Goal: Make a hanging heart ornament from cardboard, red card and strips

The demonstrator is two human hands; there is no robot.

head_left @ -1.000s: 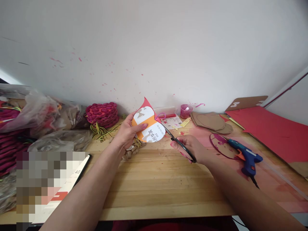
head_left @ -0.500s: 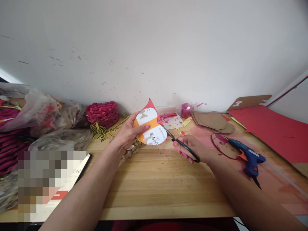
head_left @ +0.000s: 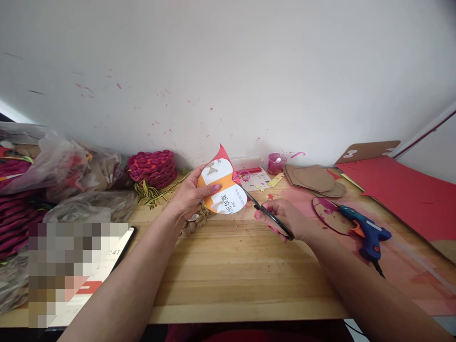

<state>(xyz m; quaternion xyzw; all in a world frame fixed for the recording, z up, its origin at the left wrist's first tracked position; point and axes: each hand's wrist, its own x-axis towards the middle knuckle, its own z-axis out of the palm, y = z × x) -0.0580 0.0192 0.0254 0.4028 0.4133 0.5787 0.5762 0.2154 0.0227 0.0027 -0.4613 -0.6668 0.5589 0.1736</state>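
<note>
My left hand (head_left: 194, 192) pinches a heart-shaped template (head_left: 230, 197), white with an orange band and printed characters, thumb on its face. Behind it lies red paper (head_left: 221, 153), whose pointed corner sticks up past the template. My right hand (head_left: 281, 216) is closed round black-handled scissors (head_left: 272, 218). Their blades meet the right edge of the paper and template, close to the heart's notch. A small pink loop (head_left: 244, 175) shows just right of the notch; I cannot tell what it is made of. Both hands are above the wooden table (head_left: 221, 275).
A blue hot glue gun (head_left: 370, 235) lies at right by red sheets (head_left: 402, 190) and cardboard shapes (head_left: 313, 178). A pink-stained cup (head_left: 276, 163) stands near the wall. At left are a magenta woven basket (head_left: 151, 168), plastic bags (head_left: 96, 204) and a phone (head_left: 116, 256).
Hardly anything differs. The scissors and my right hand have shifted very slightly, the handles looking a little closer together. The heart template stays in my left hand.
</note>
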